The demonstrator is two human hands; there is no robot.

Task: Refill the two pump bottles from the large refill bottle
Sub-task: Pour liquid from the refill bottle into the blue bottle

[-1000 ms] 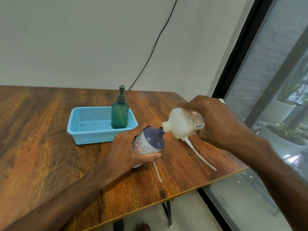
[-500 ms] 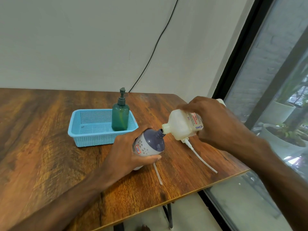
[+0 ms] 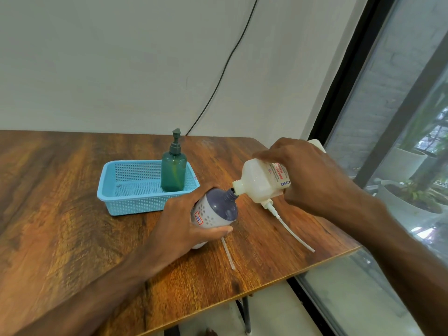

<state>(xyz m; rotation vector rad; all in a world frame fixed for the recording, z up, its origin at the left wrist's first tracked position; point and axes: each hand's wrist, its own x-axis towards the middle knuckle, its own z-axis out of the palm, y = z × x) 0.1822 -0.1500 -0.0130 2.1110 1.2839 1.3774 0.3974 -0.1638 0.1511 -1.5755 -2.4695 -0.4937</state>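
Note:
My left hand [image 3: 180,226] grips a white and purple pump bottle [image 3: 215,209], tilted with its open neck toward the right. My right hand [image 3: 308,178] grips the large white refill bottle [image 3: 259,180], tipped on its side so its mouth meets the purple bottle's neck. A green pump bottle [image 3: 173,168] with its pump on stands upright in the right end of a blue basket [image 3: 126,197]. Two loose pump tubes lie on the table: one [image 3: 288,226] below the refill bottle, another [image 3: 228,253] under my left hand.
The wooden table [image 3: 72,238] ends close on the right, its corner near the long tube. A window with a black frame [image 3: 339,105] runs along the right side. A black cable [image 3: 228,61] hangs down the wall behind the table.
Both hands and both bottles hold the same pose, mouth to neck. Only the camera view has shifted slightly downward.

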